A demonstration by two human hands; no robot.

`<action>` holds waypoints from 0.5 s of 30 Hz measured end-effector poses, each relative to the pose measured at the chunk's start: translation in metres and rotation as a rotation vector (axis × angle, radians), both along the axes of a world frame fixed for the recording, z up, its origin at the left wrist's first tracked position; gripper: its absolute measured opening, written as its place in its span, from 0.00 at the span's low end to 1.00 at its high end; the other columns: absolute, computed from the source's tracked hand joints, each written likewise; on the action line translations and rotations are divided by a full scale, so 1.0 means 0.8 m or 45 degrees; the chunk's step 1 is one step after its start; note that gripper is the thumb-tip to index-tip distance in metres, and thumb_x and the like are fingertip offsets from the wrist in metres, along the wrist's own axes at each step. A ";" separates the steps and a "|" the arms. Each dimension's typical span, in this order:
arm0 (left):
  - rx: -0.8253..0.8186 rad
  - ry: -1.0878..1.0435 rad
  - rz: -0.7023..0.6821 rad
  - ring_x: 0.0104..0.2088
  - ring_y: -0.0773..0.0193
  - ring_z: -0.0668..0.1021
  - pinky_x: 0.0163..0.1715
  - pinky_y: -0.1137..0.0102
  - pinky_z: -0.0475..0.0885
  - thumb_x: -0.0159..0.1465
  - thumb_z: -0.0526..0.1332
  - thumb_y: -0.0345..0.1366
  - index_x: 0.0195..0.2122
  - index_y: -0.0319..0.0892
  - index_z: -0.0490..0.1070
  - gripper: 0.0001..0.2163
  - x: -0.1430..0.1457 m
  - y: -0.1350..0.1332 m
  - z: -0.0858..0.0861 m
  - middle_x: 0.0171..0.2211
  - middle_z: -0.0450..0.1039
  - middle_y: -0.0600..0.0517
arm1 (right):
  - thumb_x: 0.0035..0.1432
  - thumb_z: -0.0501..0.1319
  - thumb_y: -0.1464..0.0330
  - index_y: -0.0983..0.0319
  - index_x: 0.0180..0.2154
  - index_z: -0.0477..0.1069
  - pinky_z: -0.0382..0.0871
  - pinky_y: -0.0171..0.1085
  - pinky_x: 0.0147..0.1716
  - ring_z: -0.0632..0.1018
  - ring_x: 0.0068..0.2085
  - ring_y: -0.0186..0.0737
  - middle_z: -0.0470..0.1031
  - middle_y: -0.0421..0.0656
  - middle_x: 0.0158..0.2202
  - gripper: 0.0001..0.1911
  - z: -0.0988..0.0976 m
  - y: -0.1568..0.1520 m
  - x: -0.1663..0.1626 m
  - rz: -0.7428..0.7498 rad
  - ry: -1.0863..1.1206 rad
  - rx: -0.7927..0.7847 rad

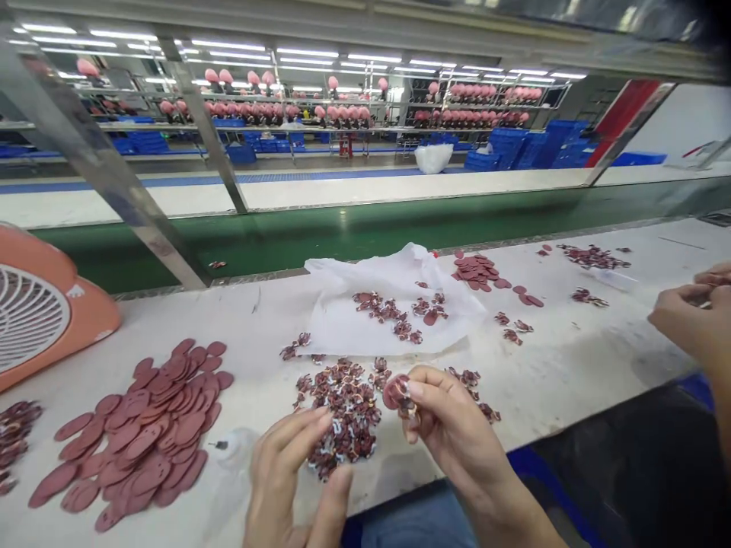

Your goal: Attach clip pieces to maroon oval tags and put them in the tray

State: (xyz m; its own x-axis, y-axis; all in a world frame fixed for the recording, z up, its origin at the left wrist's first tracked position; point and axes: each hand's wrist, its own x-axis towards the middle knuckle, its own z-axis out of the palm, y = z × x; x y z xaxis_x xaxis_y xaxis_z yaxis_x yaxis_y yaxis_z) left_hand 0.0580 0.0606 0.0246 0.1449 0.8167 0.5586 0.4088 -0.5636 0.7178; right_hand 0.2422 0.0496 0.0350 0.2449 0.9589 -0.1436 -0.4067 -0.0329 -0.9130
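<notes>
Pinching a small dark-red oval tag with a metal clip [396, 393] between thumb and fingertips, our right hand [451, 430] sits at the near edge of the white worktable [571, 365], just right of a heap of small dark-red and white clipped pieces [346, 415]. Our left hand [291, 476] is nearest of all, empty, its fingers loosely spread with the tips over the heap's near left edge; we cannot tell whether they touch it. To the left lies a broad pile of flat dark-red oval blanks [148, 434], and beyond it an orange plastic fan with a white grille [51, 304]. Further back in the middle, a crumpled white plastic bag [343, 304] carries more scattered pieces, with a small stack of red ovals [477, 272] to its right. At the right edge, a co-worker's hands [694, 316] are closed together over something too small to make out. Beyond the table runs a green conveyor belt [400, 228], then far racks of pink round items [343, 114].
</notes>
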 end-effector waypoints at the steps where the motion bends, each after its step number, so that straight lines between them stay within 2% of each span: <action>1: -0.049 0.002 -0.029 0.51 0.58 0.72 0.53 0.61 0.66 0.63 0.60 0.38 0.51 0.50 0.69 0.15 0.005 0.002 -0.001 0.49 0.70 0.50 | 0.48 0.68 0.56 0.64 0.25 0.68 0.66 0.27 0.18 0.67 0.20 0.26 0.68 0.37 0.21 0.19 -0.002 -0.003 -0.009 0.042 0.105 -0.041; 4: -0.180 -0.025 -0.127 0.47 0.63 0.73 0.50 0.70 0.68 0.63 0.61 0.40 0.53 0.55 0.67 0.17 0.013 0.006 0.001 0.46 0.72 0.55 | 0.47 0.70 0.56 0.65 0.25 0.68 0.66 0.25 0.18 0.67 0.19 0.24 0.68 0.37 0.20 0.19 -0.005 -0.012 -0.025 0.130 0.338 -0.116; 6: -0.192 -0.049 -0.213 0.43 0.66 0.75 0.46 0.73 0.70 0.62 0.62 0.38 0.55 0.56 0.66 0.19 0.012 0.008 0.001 0.43 0.74 0.56 | 0.48 0.71 0.58 0.65 0.25 0.69 0.67 0.24 0.18 0.67 0.19 0.24 0.69 0.37 0.21 0.18 -0.004 -0.016 -0.032 0.156 0.434 -0.135; 11: -0.118 -0.081 -0.387 0.39 0.69 0.77 0.41 0.77 0.72 0.60 0.65 0.31 0.55 0.51 0.67 0.22 0.002 0.011 -0.001 0.40 0.74 0.55 | 0.51 0.70 0.62 0.65 0.26 0.71 0.69 0.25 0.20 0.69 0.21 0.26 0.71 0.38 0.22 0.15 -0.006 -0.016 -0.044 0.193 0.550 -0.184; 15: -0.117 -0.075 -0.401 0.38 0.69 0.77 0.39 0.77 0.73 0.60 0.64 0.29 0.53 0.48 0.69 0.19 -0.006 0.013 -0.002 0.39 0.75 0.54 | 0.52 0.69 0.61 0.66 0.25 0.70 0.68 0.25 0.18 0.67 0.20 0.25 0.69 0.37 0.22 0.16 -0.017 -0.012 -0.058 0.266 0.608 -0.182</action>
State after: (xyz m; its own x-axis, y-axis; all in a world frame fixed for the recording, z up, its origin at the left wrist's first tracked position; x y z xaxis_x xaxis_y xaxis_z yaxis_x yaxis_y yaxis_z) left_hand 0.0531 0.0707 0.0228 0.3675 0.7844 0.4996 0.1810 -0.5873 0.7889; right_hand 0.1961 0.0399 0.0214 -0.0737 0.9429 -0.3248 -0.7469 -0.2680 -0.6085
